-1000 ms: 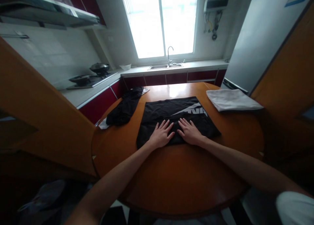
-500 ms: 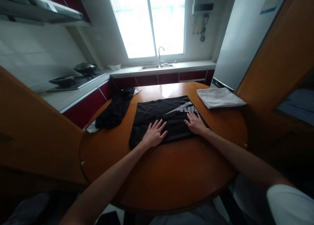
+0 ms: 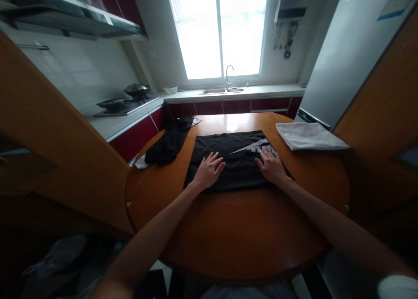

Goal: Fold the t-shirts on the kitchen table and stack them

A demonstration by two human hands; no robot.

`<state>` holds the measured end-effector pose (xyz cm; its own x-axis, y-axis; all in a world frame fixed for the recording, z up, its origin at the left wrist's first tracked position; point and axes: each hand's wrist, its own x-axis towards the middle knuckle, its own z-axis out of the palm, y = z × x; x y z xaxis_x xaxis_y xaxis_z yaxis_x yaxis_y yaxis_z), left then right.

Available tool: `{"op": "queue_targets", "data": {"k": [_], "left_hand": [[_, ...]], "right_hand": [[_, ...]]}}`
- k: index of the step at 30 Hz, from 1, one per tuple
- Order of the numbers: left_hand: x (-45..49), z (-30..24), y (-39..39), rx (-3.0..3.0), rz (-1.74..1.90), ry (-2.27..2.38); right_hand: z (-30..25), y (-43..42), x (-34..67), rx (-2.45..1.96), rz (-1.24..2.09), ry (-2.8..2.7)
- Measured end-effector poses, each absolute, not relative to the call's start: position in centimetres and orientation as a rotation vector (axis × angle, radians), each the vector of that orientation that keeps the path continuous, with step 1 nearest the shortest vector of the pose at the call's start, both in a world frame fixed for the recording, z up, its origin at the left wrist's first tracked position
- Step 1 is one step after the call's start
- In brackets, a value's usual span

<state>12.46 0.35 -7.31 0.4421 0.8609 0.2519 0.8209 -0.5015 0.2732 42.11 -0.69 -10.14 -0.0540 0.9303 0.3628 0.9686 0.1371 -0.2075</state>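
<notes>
A folded black garment [image 3: 235, 177] with a grey printed logo lies flat on the round wooden table [image 3: 244, 229]. On its left part rests my left hand [image 3: 209, 170], palm down with the fingers stretched out. My right hand [image 3: 271, 165] lies on the right part, fingers spread, partly covering the printed letters. Neither hand grips the cloth. Whether the garment is a shirt or something else cannot be made out in its folded state.
A crumpled black garment [image 3: 171, 141] with white bits lies at the table's left. Folded white cloth [image 3: 310, 136] sits at the right edge. Beyond are a counter with a sink [image 3: 224, 90], a stove with pans [image 3: 112, 104] and a fridge [image 3: 342, 59].
The camera view has turned slightly left, so everything sits further right. My left hand has slid a little forward on the garment; my right hand stays near the logo.
</notes>
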Motion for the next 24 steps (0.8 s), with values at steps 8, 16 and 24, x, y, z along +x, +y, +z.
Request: {"op": "queue_targets", "data": {"k": [8, 16, 24], "left_hand": [[12.2, -9.4, 1.1, 2.508, 0.212, 1.651], [14.5, -8.4, -0.6, 2.721, 0.355, 1.542], [15.5, -10.0, -1.1, 2.739, 0.144, 1.418]], "right_hand": [[-10.6, -1.2, 38.0, -1.668, 0.108, -2.322], [-10.0, -1.9, 37.3, -1.612, 0.042, -2.271], [-10.5, -2.7, 36.0, -1.566, 0.133, -2.447]]}}
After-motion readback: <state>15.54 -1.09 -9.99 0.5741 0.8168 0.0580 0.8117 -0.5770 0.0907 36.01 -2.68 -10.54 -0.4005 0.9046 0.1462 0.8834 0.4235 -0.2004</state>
